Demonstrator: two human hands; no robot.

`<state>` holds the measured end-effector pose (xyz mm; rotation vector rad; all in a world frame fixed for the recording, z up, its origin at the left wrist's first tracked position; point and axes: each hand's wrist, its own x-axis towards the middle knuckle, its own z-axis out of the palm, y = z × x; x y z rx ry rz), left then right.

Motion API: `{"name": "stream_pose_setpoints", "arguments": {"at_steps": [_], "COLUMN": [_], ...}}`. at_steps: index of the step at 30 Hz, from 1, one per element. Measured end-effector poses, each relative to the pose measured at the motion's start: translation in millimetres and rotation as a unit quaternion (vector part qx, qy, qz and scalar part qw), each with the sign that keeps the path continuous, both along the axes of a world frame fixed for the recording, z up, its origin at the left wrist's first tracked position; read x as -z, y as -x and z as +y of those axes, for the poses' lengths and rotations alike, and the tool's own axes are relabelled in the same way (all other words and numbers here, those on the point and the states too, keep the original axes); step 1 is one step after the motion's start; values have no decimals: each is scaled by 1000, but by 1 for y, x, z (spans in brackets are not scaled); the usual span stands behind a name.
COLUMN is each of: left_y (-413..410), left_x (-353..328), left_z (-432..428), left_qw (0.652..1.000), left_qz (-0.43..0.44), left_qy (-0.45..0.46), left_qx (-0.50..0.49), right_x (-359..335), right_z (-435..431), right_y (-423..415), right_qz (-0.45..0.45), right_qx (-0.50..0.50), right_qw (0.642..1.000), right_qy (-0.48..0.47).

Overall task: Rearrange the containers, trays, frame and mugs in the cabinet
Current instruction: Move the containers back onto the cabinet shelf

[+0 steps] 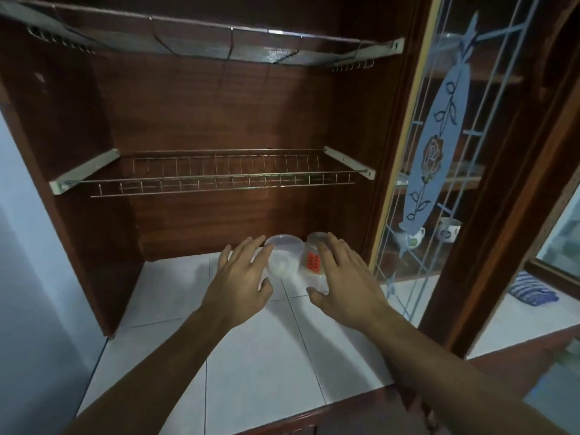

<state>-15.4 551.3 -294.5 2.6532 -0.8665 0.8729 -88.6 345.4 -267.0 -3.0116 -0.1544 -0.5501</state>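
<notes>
Up close, left hand spread, fingers apart, gripping nothing, just beside the lidded clear container; contact uncertain. Right hand likewise splayed and empty, partly covering the second clear container, which bears a red label. Both containers stand side by side at the back of the white tiled bench, against the cabinet's wooden back wall. Wire rack above, bare. Glass door with rose motif at right; two mugs behind it. Blue striped cloth far right.
</notes>
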Motion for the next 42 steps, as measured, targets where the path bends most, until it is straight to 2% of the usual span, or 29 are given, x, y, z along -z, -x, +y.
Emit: {"name": "stream_pose_setpoints", "arguments": {"at_steps": [16,30,42], "left_y": [-103,-175,-217], "left_x": [29,66,88], "left_z": [-7,-42,-59], "left_qw": [996,993,984], "left_qz": [47,96,146], "left_qy": [39,60,74], "left_qx": [65,45,71], "right_x": [30,74,112], "right_z": [0,-28,-55], "right_y": [-93,-170,-222], "right_qz": [10,15,25], "right_qx": [56,86,121], "right_qw": [997,984,980], "right_qy": [-54,-155,-159]}}
